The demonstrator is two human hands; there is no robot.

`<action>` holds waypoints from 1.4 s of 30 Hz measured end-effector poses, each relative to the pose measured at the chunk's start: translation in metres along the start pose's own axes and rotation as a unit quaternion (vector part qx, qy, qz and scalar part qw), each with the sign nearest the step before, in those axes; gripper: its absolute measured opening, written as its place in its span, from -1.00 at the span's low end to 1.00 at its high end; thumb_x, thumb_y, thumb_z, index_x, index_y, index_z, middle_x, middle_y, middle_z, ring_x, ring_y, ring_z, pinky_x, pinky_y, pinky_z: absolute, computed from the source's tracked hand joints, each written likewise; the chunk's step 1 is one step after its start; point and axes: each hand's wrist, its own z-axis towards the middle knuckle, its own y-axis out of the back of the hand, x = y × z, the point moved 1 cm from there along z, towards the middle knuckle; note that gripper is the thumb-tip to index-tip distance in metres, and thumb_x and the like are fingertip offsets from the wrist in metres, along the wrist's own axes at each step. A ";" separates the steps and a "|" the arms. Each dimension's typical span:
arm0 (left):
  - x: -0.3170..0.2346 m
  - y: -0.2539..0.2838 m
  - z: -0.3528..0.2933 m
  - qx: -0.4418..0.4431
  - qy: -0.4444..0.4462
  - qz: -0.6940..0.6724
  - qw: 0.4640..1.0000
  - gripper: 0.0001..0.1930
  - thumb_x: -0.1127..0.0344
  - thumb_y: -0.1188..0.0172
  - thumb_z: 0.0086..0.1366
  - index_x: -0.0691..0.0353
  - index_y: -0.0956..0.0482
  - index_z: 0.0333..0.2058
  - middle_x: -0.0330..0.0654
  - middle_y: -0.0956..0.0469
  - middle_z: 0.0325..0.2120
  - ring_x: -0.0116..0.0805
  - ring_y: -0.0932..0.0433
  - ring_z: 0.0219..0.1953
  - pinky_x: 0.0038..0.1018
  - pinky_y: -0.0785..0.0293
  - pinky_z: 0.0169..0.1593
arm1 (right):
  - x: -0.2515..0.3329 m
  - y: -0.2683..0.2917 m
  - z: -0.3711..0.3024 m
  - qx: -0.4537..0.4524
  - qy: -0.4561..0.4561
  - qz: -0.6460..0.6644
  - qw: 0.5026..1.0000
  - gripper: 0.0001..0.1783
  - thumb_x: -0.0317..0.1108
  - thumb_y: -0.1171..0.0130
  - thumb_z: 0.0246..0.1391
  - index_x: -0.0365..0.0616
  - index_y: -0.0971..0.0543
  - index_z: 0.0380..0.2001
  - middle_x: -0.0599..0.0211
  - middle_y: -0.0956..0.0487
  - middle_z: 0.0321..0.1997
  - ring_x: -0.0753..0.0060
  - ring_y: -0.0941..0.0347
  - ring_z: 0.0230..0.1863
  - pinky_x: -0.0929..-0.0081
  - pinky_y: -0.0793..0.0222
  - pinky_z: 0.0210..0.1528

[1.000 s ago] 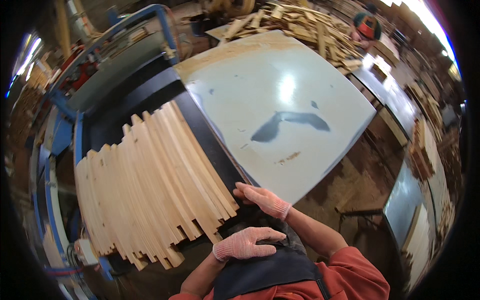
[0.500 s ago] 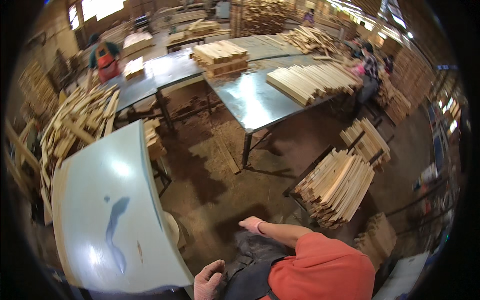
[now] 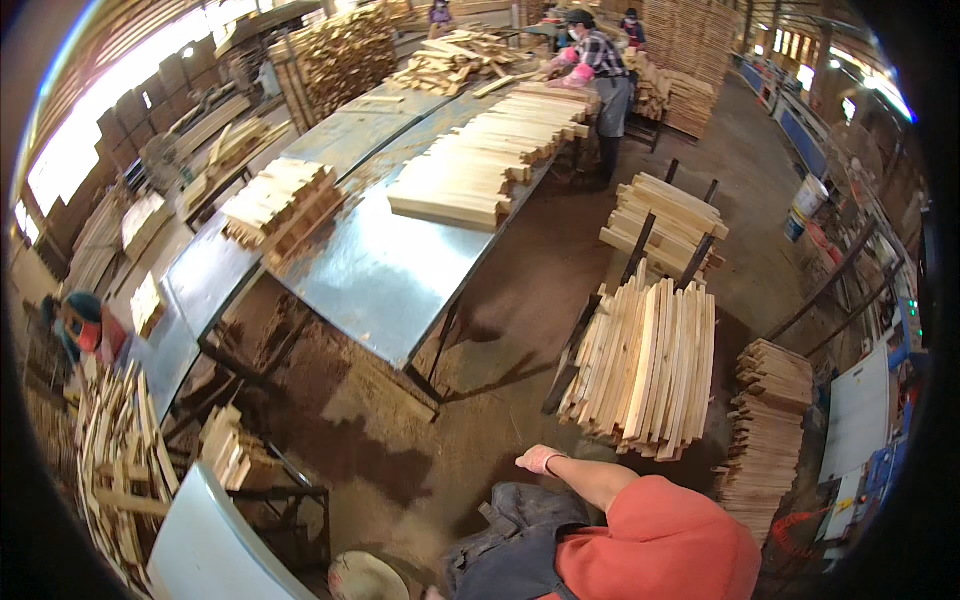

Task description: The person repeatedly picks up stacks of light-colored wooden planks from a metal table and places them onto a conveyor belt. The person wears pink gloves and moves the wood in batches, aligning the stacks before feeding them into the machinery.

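My right hand (image 3: 540, 459), in a pink glove that leaves the fingertips bare, hangs in front of my dark apron (image 3: 510, 535). Its fingers are loosely bent and apart from any object, with nothing seen in them. Nearest to it is a stack of pale wooden strips (image 3: 645, 365) on a dark metal rack, just beyond and to the right. Only a sliver of my left hand (image 3: 433, 594) shows at the lower edge, its fingers hidden. A round pale stool or bucket top (image 3: 367, 578) stands to its left.
A metal-topped table (image 3: 375, 290) carries rows of wooden strips (image 3: 480, 165). A pale panel (image 3: 215, 545) lies lower left, near a heap of offcuts (image 3: 120, 460). More strips (image 3: 770, 430) are stacked at right. One co-worker (image 3: 600, 80) stands at the far table, another (image 3: 85, 325) at left.
My view has swung to the right, so the pale panel has slid toward the lower left corner. My left hand has nearly left the picture. The strip stacks at right show more fully.
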 end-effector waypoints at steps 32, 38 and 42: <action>-0.507 -0.422 0.354 0.225 0.010 0.016 0.974 -0.81 0.15 -0.26 0.47 0.06 -0.57 -0.32 -0.34 -0.53 -0.44 -0.35 -0.50 -0.51 -0.35 -0.41 -0.45 | 0.193 0.477 0.242 -0.216 -0.025 0.154 0.964 -0.24 0.05 -0.20 0.16 -0.38 -0.57 0.22 -0.36 -0.57 0.30 -0.28 -0.50 0.36 0.03 -0.43 0.36; -0.498 -0.515 0.331 0.115 -0.059 0.171 0.977 -0.76 0.16 -0.27 0.37 0.22 -0.60 -0.36 -0.25 -0.55 -0.48 -0.39 -0.50 -0.48 -0.35 -0.43 -0.39 | 0.206 0.692 0.319 -0.371 -0.088 0.258 0.888 0.03 0.10 -0.23 0.23 -0.15 -0.16 0.62 -0.31 -0.35 0.55 -0.25 -0.28 0.57 0.07 -0.23 0.57; -0.512 -0.588 0.315 0.046 -0.230 0.334 0.913 -0.54 0.15 -0.27 0.32 0.54 -0.68 -0.06 0.03 -0.74 -0.16 -0.14 -0.66 -0.17 -0.28 -0.58 -0.01 | 0.196 0.830 0.391 -0.471 -0.080 0.215 0.852 0.00 0.10 -0.24 0.21 -0.07 -0.18 0.61 -0.22 -0.40 0.51 -0.25 -0.36 0.49 0.02 -0.32 0.50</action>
